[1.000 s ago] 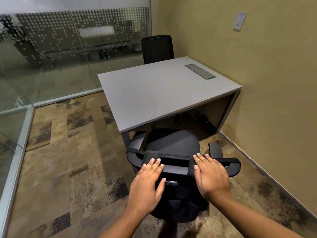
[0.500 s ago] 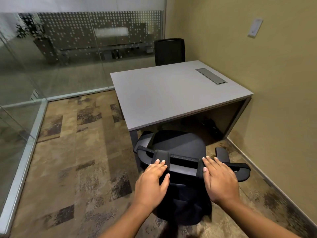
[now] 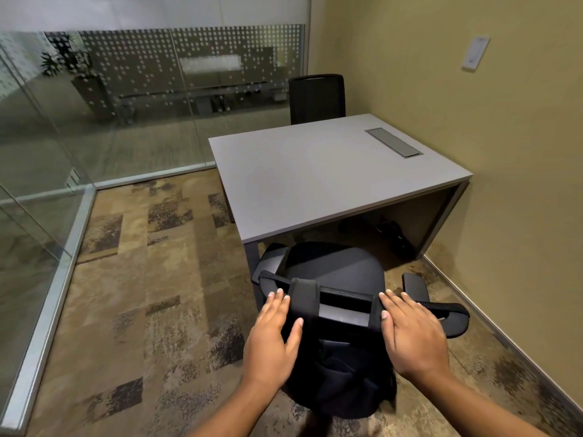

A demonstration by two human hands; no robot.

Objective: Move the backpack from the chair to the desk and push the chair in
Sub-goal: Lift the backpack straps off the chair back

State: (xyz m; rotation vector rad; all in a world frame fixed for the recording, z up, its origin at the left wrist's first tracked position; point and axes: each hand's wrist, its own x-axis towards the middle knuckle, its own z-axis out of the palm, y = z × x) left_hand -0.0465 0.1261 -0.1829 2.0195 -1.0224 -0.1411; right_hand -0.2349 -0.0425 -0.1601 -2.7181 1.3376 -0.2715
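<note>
The desk (image 3: 331, 181) lies bare, straight ahead of both hands. Nearer, the chair (image 3: 334, 272) faces it. The backpack (image 3: 340, 373) hangs behind the backrest between the left hand (image 3: 274, 339) and right hand (image 3: 413, 335), both flat, fingers spread, gripping nothing.

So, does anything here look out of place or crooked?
Yes. The backpack hangs by its straps behind the back of the chair, not on the desk. The chair also stands at an angle to the desk edge, mostly pulled out.
</note>
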